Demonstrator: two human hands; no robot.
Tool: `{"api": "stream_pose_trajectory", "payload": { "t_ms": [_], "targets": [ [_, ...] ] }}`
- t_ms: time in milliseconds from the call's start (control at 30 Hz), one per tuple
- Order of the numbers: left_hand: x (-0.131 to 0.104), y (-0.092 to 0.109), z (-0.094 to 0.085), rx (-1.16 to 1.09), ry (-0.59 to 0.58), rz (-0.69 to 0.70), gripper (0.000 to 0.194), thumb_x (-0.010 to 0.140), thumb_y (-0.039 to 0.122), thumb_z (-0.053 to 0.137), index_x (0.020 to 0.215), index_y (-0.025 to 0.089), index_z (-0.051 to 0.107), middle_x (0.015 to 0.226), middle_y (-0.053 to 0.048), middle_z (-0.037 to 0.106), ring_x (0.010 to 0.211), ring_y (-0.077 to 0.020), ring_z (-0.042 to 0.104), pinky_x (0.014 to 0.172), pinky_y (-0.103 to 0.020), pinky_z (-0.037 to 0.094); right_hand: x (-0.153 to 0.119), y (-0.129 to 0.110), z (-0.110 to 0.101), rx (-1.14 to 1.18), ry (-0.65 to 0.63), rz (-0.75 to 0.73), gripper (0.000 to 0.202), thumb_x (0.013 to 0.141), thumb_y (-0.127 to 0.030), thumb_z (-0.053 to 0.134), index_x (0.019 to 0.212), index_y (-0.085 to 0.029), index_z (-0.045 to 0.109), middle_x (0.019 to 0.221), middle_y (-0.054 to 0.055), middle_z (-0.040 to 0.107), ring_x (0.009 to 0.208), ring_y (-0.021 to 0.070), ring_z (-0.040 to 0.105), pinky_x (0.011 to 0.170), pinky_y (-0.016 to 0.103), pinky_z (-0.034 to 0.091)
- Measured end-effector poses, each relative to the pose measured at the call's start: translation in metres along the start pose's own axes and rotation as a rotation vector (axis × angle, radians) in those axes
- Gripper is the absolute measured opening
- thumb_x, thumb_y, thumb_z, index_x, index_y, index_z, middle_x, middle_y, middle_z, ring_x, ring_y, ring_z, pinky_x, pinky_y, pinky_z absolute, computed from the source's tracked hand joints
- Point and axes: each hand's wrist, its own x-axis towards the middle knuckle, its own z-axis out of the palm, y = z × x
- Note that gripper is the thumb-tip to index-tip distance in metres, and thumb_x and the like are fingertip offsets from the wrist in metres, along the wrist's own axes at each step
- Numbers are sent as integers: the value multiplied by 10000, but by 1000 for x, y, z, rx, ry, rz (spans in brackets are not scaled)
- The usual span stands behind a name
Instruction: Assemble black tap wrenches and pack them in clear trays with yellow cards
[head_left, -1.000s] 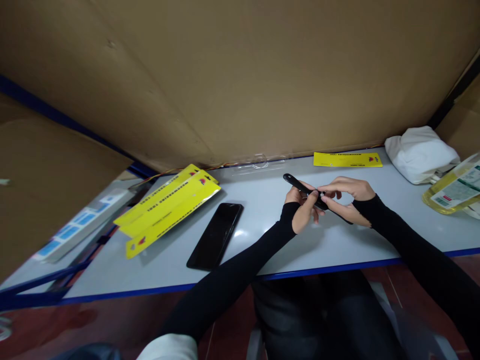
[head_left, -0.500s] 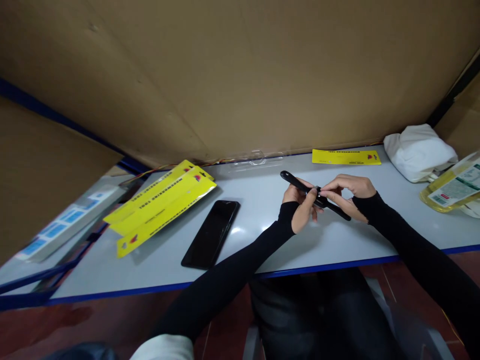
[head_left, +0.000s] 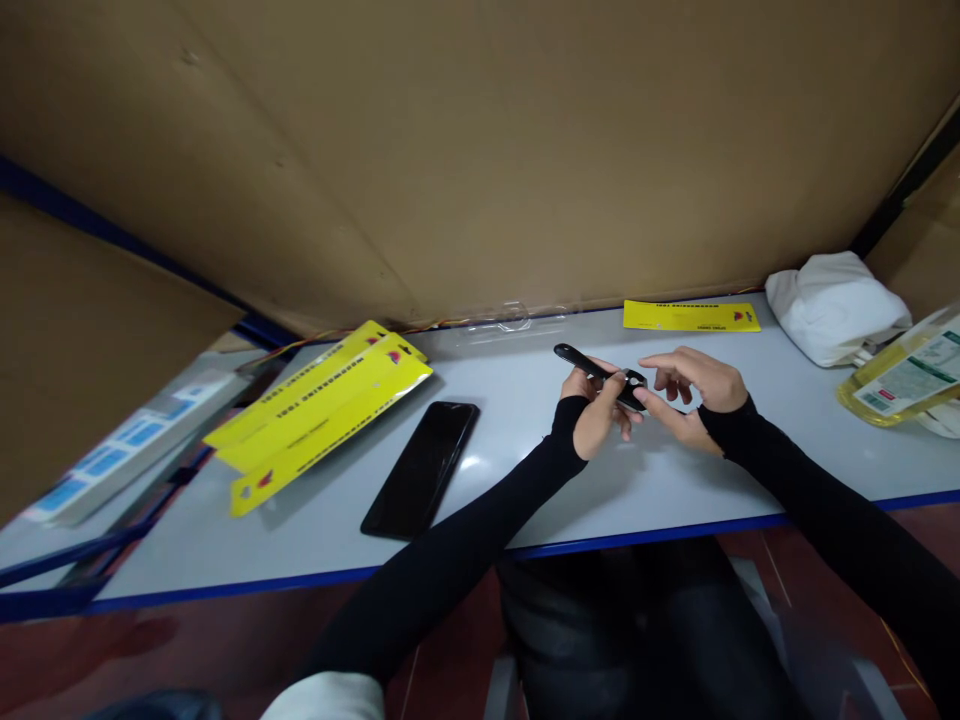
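Observation:
My left hand [head_left: 596, 415] is wrapped round a long black tool [head_left: 576, 357], whose rounded handle sticks out up and to the left. At the tool's middle is a dark metal part [head_left: 634, 379]. Just right of it is my right hand [head_left: 697, 392], with forefinger and thumb spread apart and the thumb near the tool; whether they touch is too small to tell. The tool's far end is mostly hidden behind my right hand. Both hands are above the table's front half.
A black phone [head_left: 421, 468] and yellow cards [head_left: 322, 400] lie to the left on the table [head_left: 300, 545]. Behind are clear plastic packaging [head_left: 516, 318] and another yellow card [head_left: 691, 316]. At right are a white bundle [head_left: 836, 308] and a bottle of yellow liquid [head_left: 911, 375]. A white box [head_left: 135, 445] sits far left.
My right finger and thumb have parted and drawn off the metal part, which now shows more. My left hand, with the tool, has shifted slightly left.

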Motion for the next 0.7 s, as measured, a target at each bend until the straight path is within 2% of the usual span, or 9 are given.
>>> {"api": "stream_pose_trajectory", "payload": {
  "t_ms": [100,233,333,400,433,467,533,600,700],
  "targets": [
    [1,1,-1,-6,15,-4,573,690,478,854,973,221,426,645,31,659,449,-244,691,302,-247,441,0,0,0,3,-7,-47,36,925,-244,717,932,-210,708,779,4,655,583,108,516,569,260,441],
    [1,2,-1,0,20,2,555,695,467,841,965,221,423,651,24,663,456,-239,694,304,-243,444,0,-2,-1,-33,-12,-82,286,896,-249,750,658,-214,597,612,-18,552,553,118,462,561,288,410],
    [1,2,-1,17,19,9,536,699,459,829,959,221,426,630,34,650,432,-224,674,297,-252,448,0,-5,-2,-15,-14,-52,99,890,-267,748,965,-210,720,738,0,622,592,128,502,576,287,446],
    [1,2,-1,25,16,16,530,700,456,830,959,218,433,623,47,639,382,-194,629,293,-265,454,1,-5,-3,-5,-50,-47,378,903,-275,723,1273,-209,680,919,41,677,674,144,568,608,289,489],
    [1,1,-1,26,14,17,532,700,457,833,960,218,435,623,52,634,367,-185,614,293,-268,455,1,-3,-2,-11,-69,-59,427,908,-279,717,1324,-207,660,978,62,684,721,156,595,634,297,507],
    [1,1,-2,25,10,15,538,701,460,838,964,218,436,625,53,632,366,-186,615,294,-267,454,1,-1,-2,-26,-76,-75,389,906,-285,723,1284,-201,681,985,72,686,754,168,609,657,308,517],
    [1,-1,-2,19,3,3,552,702,468,847,971,221,433,638,47,639,404,-210,655,300,-254,447,1,5,-3,-72,-51,-106,160,885,-308,764,996,-200,727,850,53,670,737,177,596,670,325,506],
    [1,-2,-1,13,-4,-14,557,703,475,844,973,224,427,651,35,656,444,-233,688,304,-243,440,2,10,-4,-108,-4,-111,216,857,-343,810,780,-212,656,700,15,608,662,165,545,630,322,470],
    [2,-2,-1,14,-3,-16,555,706,483,834,975,225,423,647,32,662,442,-233,686,304,-244,442,2,9,-6,-87,18,-97,217,860,-378,819,934,-208,705,728,6,620,619,146,520,580,303,454]
  ]
}}
